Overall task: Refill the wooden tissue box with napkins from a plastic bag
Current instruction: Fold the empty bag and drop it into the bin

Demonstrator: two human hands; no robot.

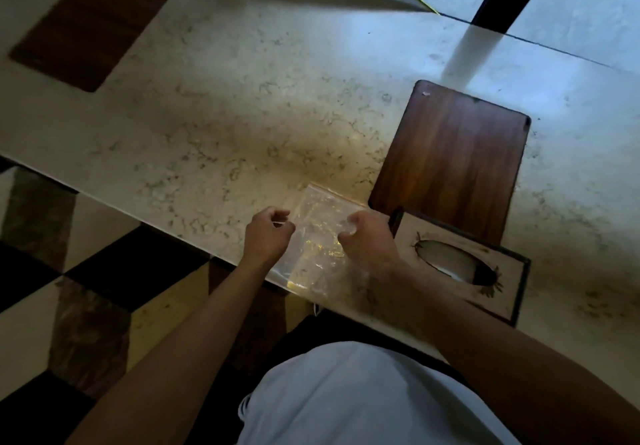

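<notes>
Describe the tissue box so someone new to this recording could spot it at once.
On the marble counter, look along the near edge at the right, just past the right hand and the clear plastic bag. The tissue box overlaps a dark wooden mat; its pale lid alone has an oval slot.

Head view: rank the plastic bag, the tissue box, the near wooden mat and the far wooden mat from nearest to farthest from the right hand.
1. Plastic bag: held by the right hand at its right edge.
2. Tissue box: just right of that hand, at the table's near edge.
3. Near wooden mat: beyond the box, up and right.
4. Far wooden mat: far corner, upper left.
</notes>
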